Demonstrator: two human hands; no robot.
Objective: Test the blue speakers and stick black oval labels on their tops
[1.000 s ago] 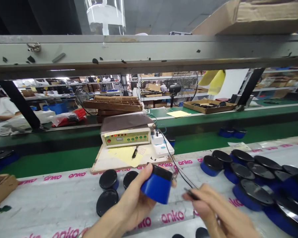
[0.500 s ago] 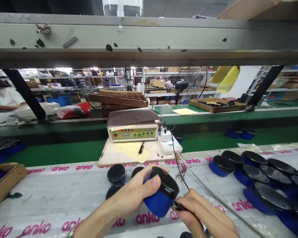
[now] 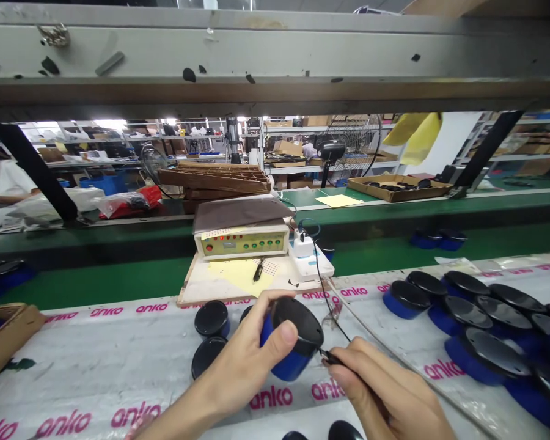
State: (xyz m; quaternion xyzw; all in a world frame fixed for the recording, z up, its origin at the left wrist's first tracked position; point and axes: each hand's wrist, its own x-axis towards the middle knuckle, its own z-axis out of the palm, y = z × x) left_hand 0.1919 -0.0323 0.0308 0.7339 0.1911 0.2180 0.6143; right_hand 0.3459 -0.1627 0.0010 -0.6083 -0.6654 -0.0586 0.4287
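Note:
A round blue device with a glossy black top (image 3: 302, 324) is held up by my left hand (image 3: 252, 348), the thumb on its black face and the fingers behind. My right hand (image 3: 380, 385) pinches a small black plug (image 3: 332, 357) on a thin black cable. The plug's metal tip is close to the device's lower right edge; whether it touches is too small to tell. Similar devices (image 3: 211, 318) stand on the printed plastic sheet just left of my left hand.
Many blue-black devices (image 3: 467, 311) crowd the right side. Behind the hands sit a control box (image 3: 242, 241) and a white charger (image 3: 304, 245). A cardboard box (image 3: 13, 336) is at the left edge. A metal beam (image 3: 266, 61) crosses above.
My left hand has tilted the device so more of its black top faces the camera. The plug's metal tip now shows beside the device. The whole view has shifted slightly.

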